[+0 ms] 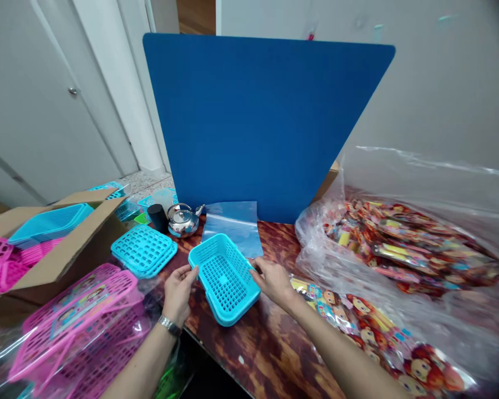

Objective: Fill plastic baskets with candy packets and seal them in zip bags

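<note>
The blue perforated plastic basket (224, 280), mid-scene at the brown-patterned table (270, 341), should be light, slightly springy, best held by its rim. The left hand (178, 293) pinches its left rim, the right hand (275, 282) its right; farther left lie blue lattice lids (143, 248).

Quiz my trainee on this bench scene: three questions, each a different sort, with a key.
1. True or false: The metal-banded watch is on the person's left wrist.

2. Fill in the blank: The metal teapot stands next to a ____ cylinder.

3. Left or right: From the wearer's view, on which side of the light-blue basket between the left hand and right hand is the open cardboard box with pink and light-blue baskets in it?

Key: 1. True. 2. Black. 3. Left.
</note>
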A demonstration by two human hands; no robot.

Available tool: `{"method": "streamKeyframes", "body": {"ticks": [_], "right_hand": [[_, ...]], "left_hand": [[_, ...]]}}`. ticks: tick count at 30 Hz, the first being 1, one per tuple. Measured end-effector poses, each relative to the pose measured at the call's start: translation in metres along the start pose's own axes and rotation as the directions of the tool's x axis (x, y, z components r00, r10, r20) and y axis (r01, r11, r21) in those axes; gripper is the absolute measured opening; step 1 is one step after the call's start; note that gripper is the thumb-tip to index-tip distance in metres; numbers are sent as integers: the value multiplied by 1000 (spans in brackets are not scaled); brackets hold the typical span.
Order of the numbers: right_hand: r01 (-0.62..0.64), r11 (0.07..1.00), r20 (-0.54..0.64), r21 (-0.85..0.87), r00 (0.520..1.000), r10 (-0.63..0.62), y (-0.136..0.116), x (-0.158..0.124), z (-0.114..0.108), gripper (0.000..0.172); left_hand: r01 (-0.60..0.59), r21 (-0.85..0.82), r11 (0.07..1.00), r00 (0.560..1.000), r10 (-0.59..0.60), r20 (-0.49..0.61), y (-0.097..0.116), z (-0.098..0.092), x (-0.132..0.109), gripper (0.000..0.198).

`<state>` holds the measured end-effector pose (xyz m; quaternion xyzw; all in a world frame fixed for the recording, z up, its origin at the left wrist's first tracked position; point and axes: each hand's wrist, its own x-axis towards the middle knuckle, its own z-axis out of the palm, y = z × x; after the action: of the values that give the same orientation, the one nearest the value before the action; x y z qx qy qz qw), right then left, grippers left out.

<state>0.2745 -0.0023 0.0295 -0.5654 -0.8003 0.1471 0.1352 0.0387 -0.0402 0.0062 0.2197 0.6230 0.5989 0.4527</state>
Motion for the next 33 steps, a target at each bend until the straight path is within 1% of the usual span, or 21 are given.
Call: {"method": "streamKeyframes", "body": {"ticks": [1,3,4,5,9,11,13,16,20,21,22,23,24,26,27,28,29,31,32,33], "right_hand": [[-30,1000,3,-7,1000,30,-1,0,0,13],[-79,997,13,-25,997,79,-3,0,-1,26],[-87,995,21,-41,996,88,-5,0,-3,31],[-86,994,30,-67,996,88,-6,1,-4,33],[-43,979,61,-199,997,57,-14,5,-11,24],[-45,975,58,-220,997,59,-17,7,-14,23],[-52,982,48,-184,997,62,-19,10,-17,22],[-52,998,38,-44,998,54,-18,14,-22,18],[-32,979,-4,199,999,33,-12,19,-30,12],[-21,955,-24,297,999,29,-9,20,-33,12],[-6,911,-50,413,998,30,-7,20,-36,12],[10,846,-81,532,996,39,-4,19,-41,14],[27,767,-117,641,991,63,0,18,-46,18],[51,606,-178,794,972,152,8,12,-57,29],[57,544,-196,837,960,202,13,9,-63,34],[58,498,-209,865,945,253,18,4,-68,38],[58,464,-217,884,929,298,23,0,-72,40],[56,416,-224,908,903,368,32,-9,-76,43],[53,399,-225,915,890,397,36,-13,-76,44],[53,385,-227,921,877,423,40,-17,-75,45]], "left_hand": [[3,-7,1000,1000,-3,4,-1,1,3,59],[4,-17,1000,1000,-4,14,-1,2,5,58],[2,-20,1000,1000,-2,16,0,3,5,56],[-2,-23,1000,1000,3,14,0,3,4,56],[-25,-30,999,1000,25,2,7,6,0,54],[-29,-31,999,1000,30,4,10,6,-1,53],[-20,-32,999,1000,20,20,12,6,0,52],[2,-48,999,997,1,79,18,6,-2,51],[-33,-93,995,982,49,180,41,11,-11,49],[-45,-104,994,976,66,208,48,11,-14,48],[-72,-105,992,968,94,231,54,11,-16,47],[-125,-85,989,958,143,248,58,10,-16,45],[-206,-37,978,945,209,252,58,9,-17,43],[-393,138,909,907,359,222,49,4,-16,41],[-458,244,855,886,419,197,40,2,-15,44],[-473,336,815,881,444,162,28,0,-16,49],[-443,391,807,894,431,123,15,0,-18,59],[-324,413,851,942,331,56,-10,5,-24,82],[-264,386,884,962,269,41,-20,10,-27,90],[-220,325,920,975,217,45,-28,15,-31,93]]}}
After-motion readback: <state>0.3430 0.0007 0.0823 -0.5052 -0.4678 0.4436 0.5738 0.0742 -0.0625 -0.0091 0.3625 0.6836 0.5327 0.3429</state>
